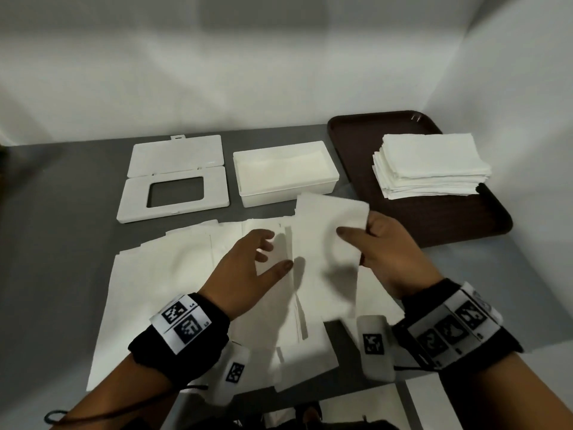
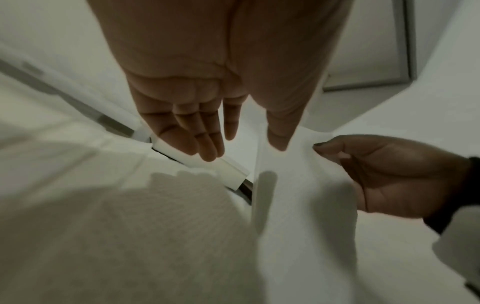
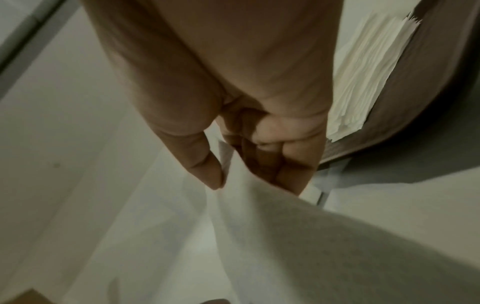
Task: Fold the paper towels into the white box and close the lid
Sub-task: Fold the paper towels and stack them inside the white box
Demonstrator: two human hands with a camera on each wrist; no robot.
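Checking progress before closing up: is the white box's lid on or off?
Off. The lid lies opened flat on the table, left of the open-topped white box.

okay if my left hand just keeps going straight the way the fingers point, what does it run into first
Probably the paper towel that the right hand holds up: the left hand points ahead and slightly right, toward its left edge. Past it stands the white box. Depth is unclear.

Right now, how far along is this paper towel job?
Early to middle. Done: several paper towels lie overlapped on the table. In hand: the right hand pinches one more towel while the left hand hovers open over the row. Left: the white box looks mostly empty, its lid lies apart beside it, and a stack waits on the brown tray.
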